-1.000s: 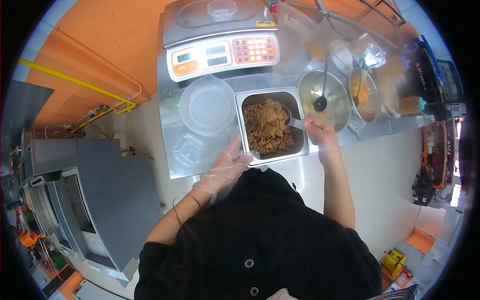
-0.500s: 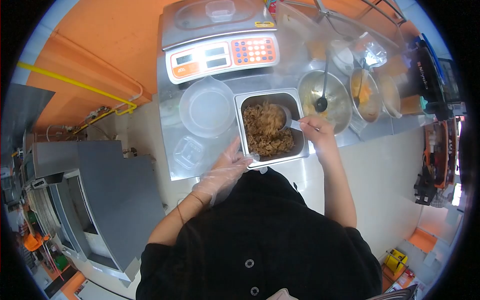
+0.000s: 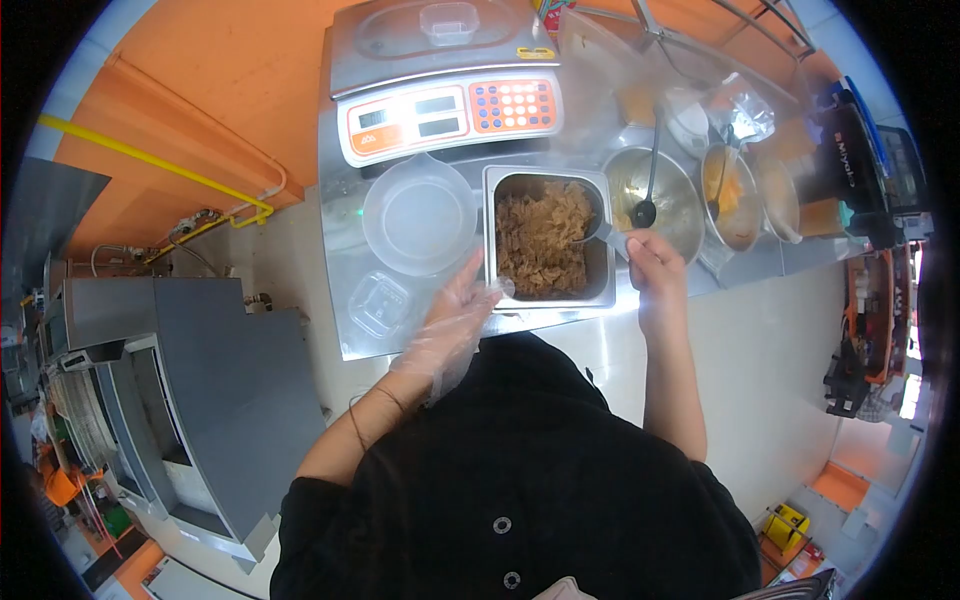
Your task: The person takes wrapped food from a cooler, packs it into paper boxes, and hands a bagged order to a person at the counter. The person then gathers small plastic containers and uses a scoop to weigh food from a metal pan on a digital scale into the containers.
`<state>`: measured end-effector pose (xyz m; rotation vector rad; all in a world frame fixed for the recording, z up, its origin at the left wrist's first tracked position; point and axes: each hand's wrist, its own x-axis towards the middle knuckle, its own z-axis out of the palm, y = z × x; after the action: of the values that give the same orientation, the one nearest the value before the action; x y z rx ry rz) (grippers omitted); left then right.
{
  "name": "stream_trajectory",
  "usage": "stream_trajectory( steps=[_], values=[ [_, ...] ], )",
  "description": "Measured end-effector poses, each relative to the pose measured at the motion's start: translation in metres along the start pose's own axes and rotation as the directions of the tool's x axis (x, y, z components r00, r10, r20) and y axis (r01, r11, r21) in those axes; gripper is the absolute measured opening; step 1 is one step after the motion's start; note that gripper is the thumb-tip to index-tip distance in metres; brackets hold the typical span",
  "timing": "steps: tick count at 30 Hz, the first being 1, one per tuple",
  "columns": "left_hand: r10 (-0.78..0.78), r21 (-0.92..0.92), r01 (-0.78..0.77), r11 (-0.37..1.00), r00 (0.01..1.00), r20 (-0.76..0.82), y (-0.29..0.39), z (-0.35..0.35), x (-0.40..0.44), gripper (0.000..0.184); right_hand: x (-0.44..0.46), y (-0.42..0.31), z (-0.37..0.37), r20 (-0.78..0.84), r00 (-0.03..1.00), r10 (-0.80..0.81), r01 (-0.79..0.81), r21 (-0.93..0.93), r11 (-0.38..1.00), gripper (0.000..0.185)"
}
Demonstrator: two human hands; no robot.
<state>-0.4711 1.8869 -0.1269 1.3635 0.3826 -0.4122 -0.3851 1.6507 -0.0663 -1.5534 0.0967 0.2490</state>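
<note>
A rectangular steel pan (image 3: 604,290) holding brown shredded food (image 3: 543,240) stands near the table's front edge. My left hand (image 3: 462,305), in a clear plastic glove, grips the pan at its front left corner. In my bare right hand (image 3: 655,262) is the handle of a scoop (image 3: 606,236), which reaches over the pan's right rim. The scoop's bowl is partly sunk in the food, so its contents are hard to see. Left of the pan are a round translucent lid or bowl (image 3: 419,215) and a small clear plastic container (image 3: 380,303).
Behind the pan is a digital scale (image 3: 450,115) with a clear tub (image 3: 449,24) on top. To the right stand a steel bowl (image 3: 675,195) with a black ladle (image 3: 644,212) and another bowl (image 3: 742,225) with orange food. A grey cabinet (image 3: 230,380) is at left.
The pan has shifted slightly back and to the right and sits straighter, both hands moving with it. The scoop has moved to the right side of the food, which looks flatter.
</note>
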Motion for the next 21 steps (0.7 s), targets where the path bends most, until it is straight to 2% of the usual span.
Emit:
stream_trajectory(
  steps=[3, 6, 9, 12, 15, 18, 21],
  values=[
    [0.033, -0.051, -0.035, 0.998, 0.999, -0.037, -0.011, 0.006, 0.012, 0.071, 0.008, 0.013, 0.002, 0.047, 0.975, -0.215, 0.220, -0.285, 0.933, 0.016],
    [-0.013, -0.166, 0.006, 0.986, 0.999, -0.042, -0.003, 0.019, 0.015, 0.072, 0.012, 0.017, 0.001, -0.010, 0.986, -0.164, 0.155, -0.266, 0.951, 0.016],
    [0.024, -0.308, -0.019, 0.951, 1.000, 0.013, 0.005, 0.024, 0.011, 0.073, 0.010, 0.010, 0.001, -0.068, 0.997, -0.026, 0.015, -0.162, 0.987, 0.015],
    [-0.026, -0.316, 0.030, 0.948, 1.000, 0.016, 0.008, 0.019, 0.006, 0.076, 0.010, 0.009, -0.001, -0.015, 0.998, -0.056, 0.052, -0.165, 0.985, 0.015],
    [-0.102, -0.386, 0.154, 0.910, 0.983, 0.153, 0.014, 0.007, 0.002, 0.079, 0.012, 0.006, 0.001, -0.064, 0.997, -0.049, 0.043, -0.090, 0.995, 0.015],
    [-0.141, -0.263, 0.175, 0.949, 0.980, 0.142, 0.032, -0.002, -0.015, 0.076, 0.015, -0.006, 0.000, -0.037, 0.999, -0.023, 0.023, -0.019, 1.000, 0.014],
    [-0.131, -0.342, 0.180, 0.922, 0.978, 0.163, 0.029, -0.021, -0.027, 0.066, 0.034, -0.026, 0.004, 0.008, 0.999, -0.031, 0.029, 0.174, 0.984, 0.015]
  ],
)
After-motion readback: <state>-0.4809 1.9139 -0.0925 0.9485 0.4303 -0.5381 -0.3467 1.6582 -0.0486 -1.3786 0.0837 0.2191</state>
